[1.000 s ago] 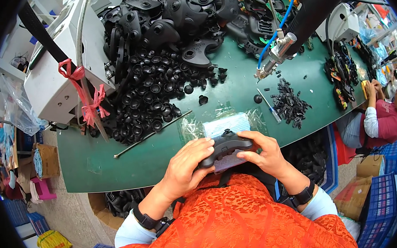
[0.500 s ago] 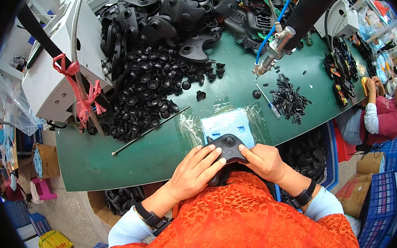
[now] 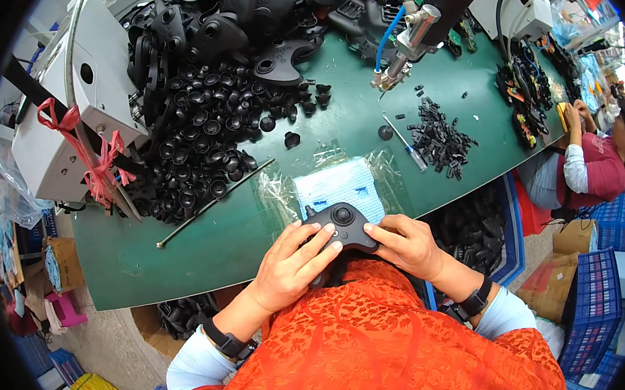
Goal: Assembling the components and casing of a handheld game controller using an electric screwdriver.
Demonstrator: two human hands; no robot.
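A black game controller shell [image 3: 345,225] with a round thumbstick cap is held close to my body at the table's near edge. My left hand [image 3: 288,263] lies over its left side, fingers across the top. My right hand [image 3: 408,245] grips the right side with thumb and fingers. Just beyond the controller lies a folded light-blue cloth [image 3: 337,184], taped to the table with clear film. Farther left sits a heap of black thumbstick caps [image 3: 199,123]. To the right are a pile of small black parts [image 3: 439,139] and a screwdriver [image 3: 407,145].
Behind the caps, black controller shells [image 3: 278,61] are stacked on the green table [image 3: 137,272]. A metal rod [image 3: 215,203] lies at left, beside a white machine box [image 3: 68,125]. A pneumatic tool [image 3: 410,39] hangs overhead. Another person [image 3: 593,146] works at far right.
The view has shifted slightly, moving the table's things left in the picture. Both hands still hold the controller shell, and my right fingers have changed position a little along its edge.
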